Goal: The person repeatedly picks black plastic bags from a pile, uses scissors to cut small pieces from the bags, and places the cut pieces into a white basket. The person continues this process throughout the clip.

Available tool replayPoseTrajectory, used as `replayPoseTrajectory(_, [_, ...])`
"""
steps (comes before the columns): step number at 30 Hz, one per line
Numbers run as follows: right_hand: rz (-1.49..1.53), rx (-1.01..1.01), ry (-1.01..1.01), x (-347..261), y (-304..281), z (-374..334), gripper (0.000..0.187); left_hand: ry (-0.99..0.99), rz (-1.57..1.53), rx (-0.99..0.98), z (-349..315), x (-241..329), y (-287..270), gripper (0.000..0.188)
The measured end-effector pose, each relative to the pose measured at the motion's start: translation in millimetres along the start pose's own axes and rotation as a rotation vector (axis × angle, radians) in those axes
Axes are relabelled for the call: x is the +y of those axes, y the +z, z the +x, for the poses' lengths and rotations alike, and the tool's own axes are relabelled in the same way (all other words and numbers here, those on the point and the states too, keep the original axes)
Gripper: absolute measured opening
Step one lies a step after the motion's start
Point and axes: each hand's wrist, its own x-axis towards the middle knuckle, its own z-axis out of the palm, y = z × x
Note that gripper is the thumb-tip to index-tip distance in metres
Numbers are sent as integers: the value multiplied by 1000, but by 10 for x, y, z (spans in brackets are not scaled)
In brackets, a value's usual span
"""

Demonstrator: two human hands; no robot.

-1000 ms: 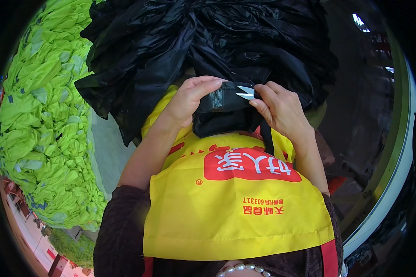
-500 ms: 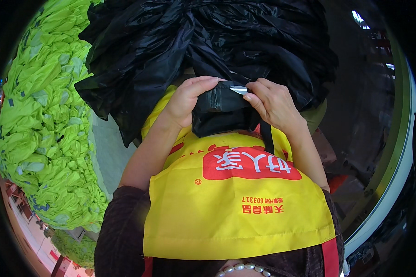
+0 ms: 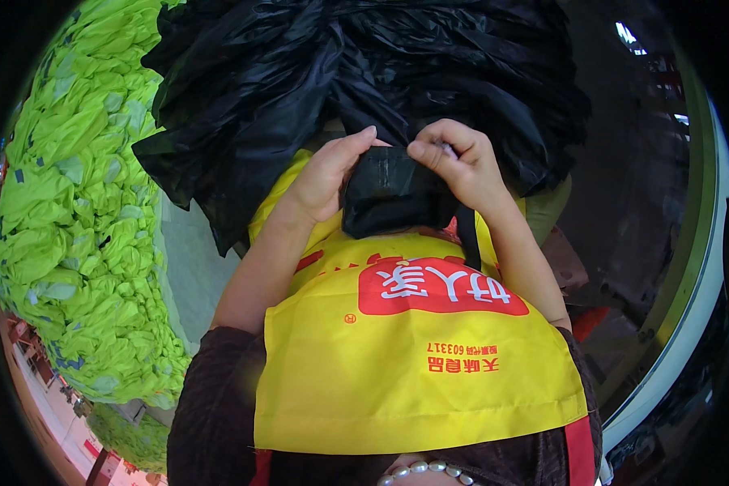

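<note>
A folded black fabric piece point(image 3: 385, 190) with a line of stitching near its upper edge lies against the yellow apron on my lap. My left hand point(image 3: 328, 178) is closed on its left side, thumb stretched along the top edge. Thumb and forefinger of my right hand point(image 3: 462, 162) pinch the upper right corner. Within the curled right fingers a small pale bit of a pointed metal blade point(image 3: 449, 150) shows; the rest of that tool is hidden by the hand. Beyond both hands, a large heap of shiny black fabric point(image 3: 275, 89) spreads out.
A tall pile of bright green fabric pieces point(image 3: 81, 219) stands at my left, beside a pale grey surface point(image 3: 194, 267). The yellow apron point(image 3: 413, 389) covers my front. At the right runs a curved pale edge point(image 3: 705, 300) over a dark area.
My right hand has turned and shifted slightly left, its fingertips now on the fabric's edge. The blade, which pointed left across the cloth, is mostly tucked inside the hand.
</note>
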Motion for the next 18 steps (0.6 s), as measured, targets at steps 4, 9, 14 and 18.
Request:
replayPoseTrajectory(4, [582, 209, 305, 86, -143, 8, 11, 99, 100, -77, -95, 56, -45, 27])
replayPoseTrajectory(9, [542, 305, 238, 110, -238, 6, 15, 254, 515, 137, -274, 100, 50, 19])
replayPoseTrajectory(14, [214, 303, 111, 266, -274, -120, 21, 926, 61, 601, -1024, 643, -739, 33])
replayPoseTrajectory(18, [-342, 490, 95, 410, -557, -276, 19, 1166, 152, 957, -1862, 1218, -2116, 42])
